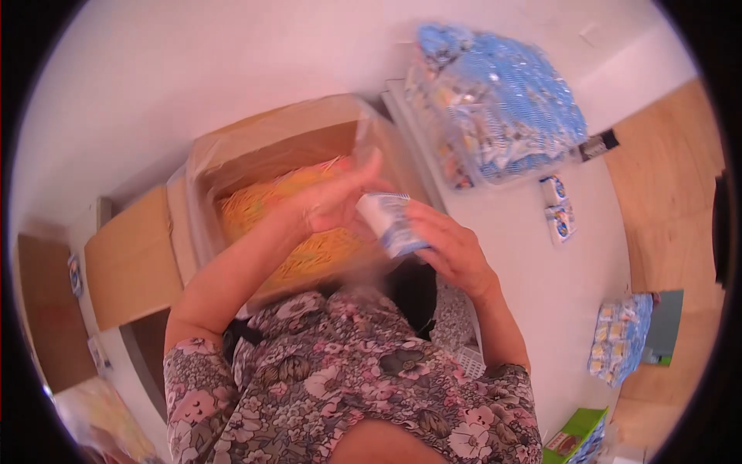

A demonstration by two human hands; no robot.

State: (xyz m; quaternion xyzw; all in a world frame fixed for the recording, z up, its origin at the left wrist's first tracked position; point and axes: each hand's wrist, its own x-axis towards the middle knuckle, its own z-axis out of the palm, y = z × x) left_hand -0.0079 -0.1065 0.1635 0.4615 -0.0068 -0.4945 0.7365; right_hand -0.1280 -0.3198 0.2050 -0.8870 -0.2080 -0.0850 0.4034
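Above the open carton, my right hand holds a small white and blue packet, which is tilted and slightly blurred. Beside the packet's left end is my left hand, its thumb raised and apart from the fingers. Some of its fingertips are hidden near the packet, and I cannot tell whether they touch it. Below both hands, the cardboard carton, lined with clear plastic, contains many thin yellow and orange sticks.
A clear plastic bin heaped with blue and white packets stands at the far right. Two loose packets lie on the white table. Farther right are a blue pack and a green box. A carton flap sticks out left.
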